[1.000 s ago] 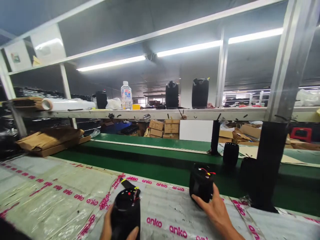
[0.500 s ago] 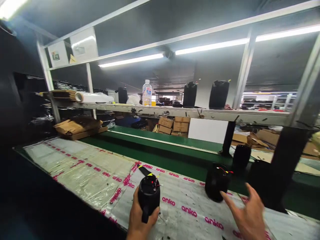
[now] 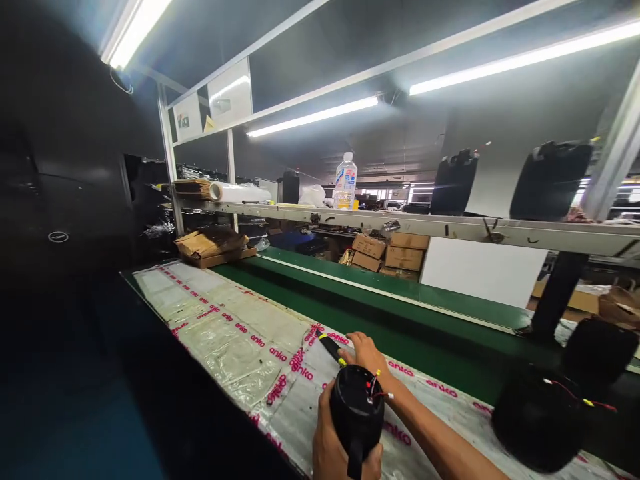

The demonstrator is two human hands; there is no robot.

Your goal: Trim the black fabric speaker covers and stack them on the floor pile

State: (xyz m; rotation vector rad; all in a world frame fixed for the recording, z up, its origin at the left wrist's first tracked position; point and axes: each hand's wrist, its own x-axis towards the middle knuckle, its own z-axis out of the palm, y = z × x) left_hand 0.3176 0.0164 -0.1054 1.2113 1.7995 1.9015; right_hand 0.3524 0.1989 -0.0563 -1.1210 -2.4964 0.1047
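My left hand (image 3: 324, 437) is wrapped round a black cylindrical housing (image 3: 357, 407) with a handle-like strap on its near side. Thin wires with red, yellow and white ends stick out of its open top. Just beyond it, my right hand (image 3: 367, 353) reaches across with fingers stretched out, at the yellow end of a black-and-yellow hand tool (image 3: 330, 347) lying on the table. Whether the fingertips touch the tool is hard to make out. Its exact kind does not show. The forearm passes behind the housing.
Another black housing (image 3: 543, 420) with wires stands at the right, a further one (image 3: 600, 350) behind it. Anko-printed film covers the tabletop (image 3: 225, 353). Beyond runs a green conveyor belt (image 3: 400, 313). The shelf (image 3: 410, 219) above carries a plastic bottle (image 3: 345, 183) and several black housings.
My right hand has swung left from beside the standing housing to the black-and-yellow tool. The view has turned left, and my left hand still holds its housing.
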